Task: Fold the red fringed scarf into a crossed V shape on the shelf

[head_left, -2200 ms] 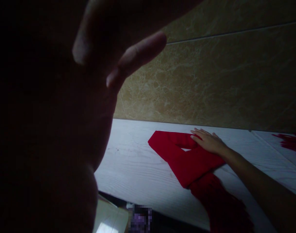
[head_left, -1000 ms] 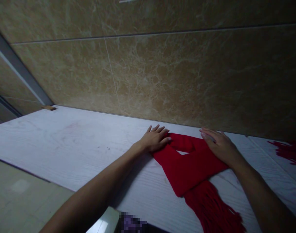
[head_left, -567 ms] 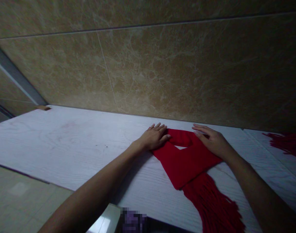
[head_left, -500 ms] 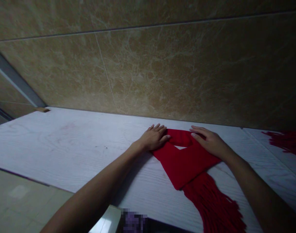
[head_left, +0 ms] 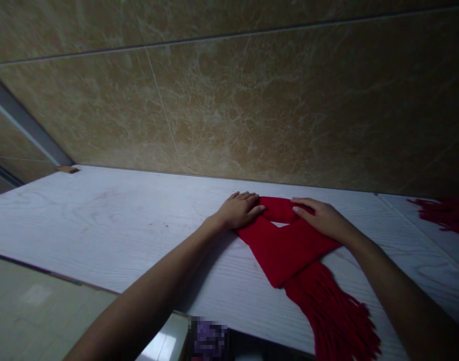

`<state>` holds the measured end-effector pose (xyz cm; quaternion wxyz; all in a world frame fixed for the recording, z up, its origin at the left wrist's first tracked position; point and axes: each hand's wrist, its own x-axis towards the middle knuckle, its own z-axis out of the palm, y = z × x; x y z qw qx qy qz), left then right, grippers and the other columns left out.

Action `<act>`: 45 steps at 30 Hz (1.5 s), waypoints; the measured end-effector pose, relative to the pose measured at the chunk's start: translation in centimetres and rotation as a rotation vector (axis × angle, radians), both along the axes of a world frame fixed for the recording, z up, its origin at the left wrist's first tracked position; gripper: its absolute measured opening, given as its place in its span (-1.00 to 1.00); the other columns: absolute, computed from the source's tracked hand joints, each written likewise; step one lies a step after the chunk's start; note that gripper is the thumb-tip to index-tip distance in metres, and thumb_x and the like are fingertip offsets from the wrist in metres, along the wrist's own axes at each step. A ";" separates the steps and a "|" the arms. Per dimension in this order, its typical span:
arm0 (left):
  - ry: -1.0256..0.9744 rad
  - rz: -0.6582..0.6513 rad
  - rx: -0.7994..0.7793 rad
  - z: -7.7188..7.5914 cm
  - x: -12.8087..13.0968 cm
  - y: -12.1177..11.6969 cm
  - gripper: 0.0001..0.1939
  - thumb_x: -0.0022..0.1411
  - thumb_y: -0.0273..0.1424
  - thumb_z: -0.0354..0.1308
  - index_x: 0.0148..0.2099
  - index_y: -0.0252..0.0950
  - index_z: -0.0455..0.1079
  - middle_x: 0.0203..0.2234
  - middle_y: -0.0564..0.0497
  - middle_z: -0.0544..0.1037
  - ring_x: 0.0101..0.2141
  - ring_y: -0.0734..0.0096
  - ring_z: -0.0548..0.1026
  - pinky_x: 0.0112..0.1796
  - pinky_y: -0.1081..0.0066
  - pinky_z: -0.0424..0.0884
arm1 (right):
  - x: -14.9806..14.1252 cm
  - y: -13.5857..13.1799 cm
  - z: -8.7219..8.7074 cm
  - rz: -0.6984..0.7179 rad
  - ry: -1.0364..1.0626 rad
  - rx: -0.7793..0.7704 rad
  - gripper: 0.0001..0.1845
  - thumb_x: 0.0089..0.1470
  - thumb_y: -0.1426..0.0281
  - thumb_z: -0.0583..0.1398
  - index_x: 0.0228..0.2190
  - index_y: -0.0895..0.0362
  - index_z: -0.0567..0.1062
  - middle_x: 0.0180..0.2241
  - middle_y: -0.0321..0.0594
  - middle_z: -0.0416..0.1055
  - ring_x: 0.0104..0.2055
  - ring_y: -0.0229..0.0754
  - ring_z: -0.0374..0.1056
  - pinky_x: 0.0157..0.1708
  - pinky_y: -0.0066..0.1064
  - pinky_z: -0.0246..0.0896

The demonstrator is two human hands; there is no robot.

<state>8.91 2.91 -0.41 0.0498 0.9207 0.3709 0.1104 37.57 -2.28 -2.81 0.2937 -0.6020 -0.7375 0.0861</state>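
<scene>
A red fringed scarf (head_left: 285, 255) lies on the white wood-grain table, looped and crossed over itself with a small gap near the top of the loop. Its fringe (head_left: 338, 316) spreads toward the lower right. My left hand (head_left: 240, 209) lies flat on the loop's upper left corner, fingers stretched out. On the upper right corner rests my right hand (head_left: 321, 216), its thumb and fingers apart and touching the cloth. Both palms hide parts of the scarf beneath them.
The white table (head_left: 112, 215) runs along a brown marbled tile wall (head_left: 233, 110). More red fringe (head_left: 445, 215) lies at the far right. A small wooden block (head_left: 67, 169) sits at the back left corner. Pale floor tiles (head_left: 33, 306) show at lower left.
My right hand has shifted slightly left and its fingers have come down onto the scarf's top edge. The left hand stays in place on the scarf.
</scene>
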 end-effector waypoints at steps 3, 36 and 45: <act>-0.013 -0.004 0.003 -0.2 0.0 0.1 -0.44 0.59 -0.04 -0.18 0.34 -0.26 0.34 0.33 -0.19 0.44 0.32 0.08 0.39 0.38 0.04 0.17 | -0.1 0.0 0.1 -0.002 -0.023 -0.012 -0.53 0.29 0.12 0.11 0.06 -0.02 0.65 0.15 -0.15 0.59 0.20 0.06 0.50 0.33 -0.03 0.29; -0.005 -0.010 -0.093 0.6 -1.1 -0.3 -0.37 0.59 -0.03 -0.18 0.49 -0.23 0.20 0.49 -0.19 0.18 0.50 -0.04 0.01 0.43 -0.12 -0.05 | -0.2 -0.5 1.5 0.007 0.089 0.181 -0.58 0.28 0.16 0.12 -0.05 0.05 0.68 0.09 -0.06 0.62 0.17 0.08 0.51 0.29 -0.01 0.33; -0.014 0.023 -0.077 1.1 -0.6 -0.6 -0.34 0.59 -0.07 -0.18 0.54 -0.30 0.10 0.51 -0.20 0.11 0.52 0.00 -0.05 0.45 -0.09 -0.10 | 0.5 0.2 1.0 -0.105 0.248 0.345 -0.70 0.21 0.19 0.19 -0.21 0.04 0.68 -0.19 -0.10 0.69 -0.18 0.02 0.59 -0.11 -0.13 0.52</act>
